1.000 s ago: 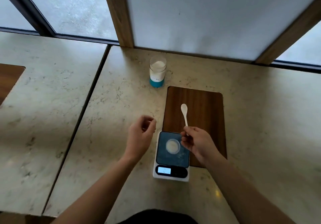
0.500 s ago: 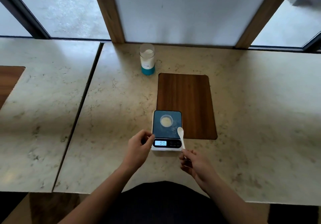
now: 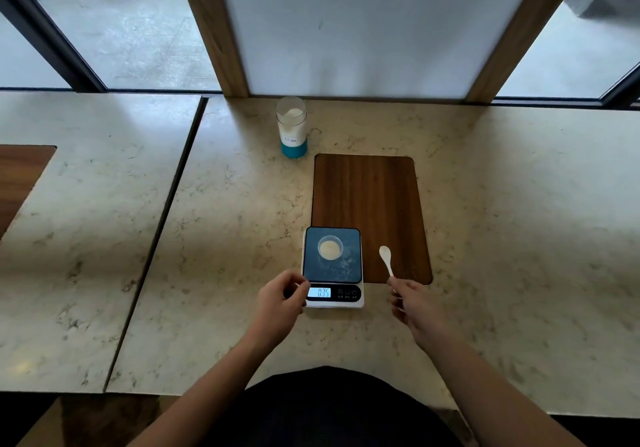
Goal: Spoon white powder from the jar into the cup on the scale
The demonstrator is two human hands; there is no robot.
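A small clear cup [image 3: 330,247] with white powder in it stands on the dark platform of a white scale [image 3: 333,268]; the lit display reads 035. An open jar [image 3: 292,127] of white powder with a teal base stands far back near the window post. My right hand [image 3: 415,304] holds a white spoon [image 3: 386,260] by its handle, bowl pointing away, over the wooden board to the right of the scale. My left hand [image 3: 278,302] is loosely curled at the scale's front left corner, thumb and fingers pinched near the display, holding nothing I can see.
A dark wooden board [image 3: 370,200] lies behind and to the right of the scale on the marble counter [image 3: 502,238]. A seam [image 3: 166,218] splits the counter at left, where another wooden inlay [image 3: 17,176] shows. Windows and wooden posts stand behind.
The view has pulled back from the counter. My right hand moved the spoon from over the scale's front to the right, above the board. My left hand stays by the scale's corner.
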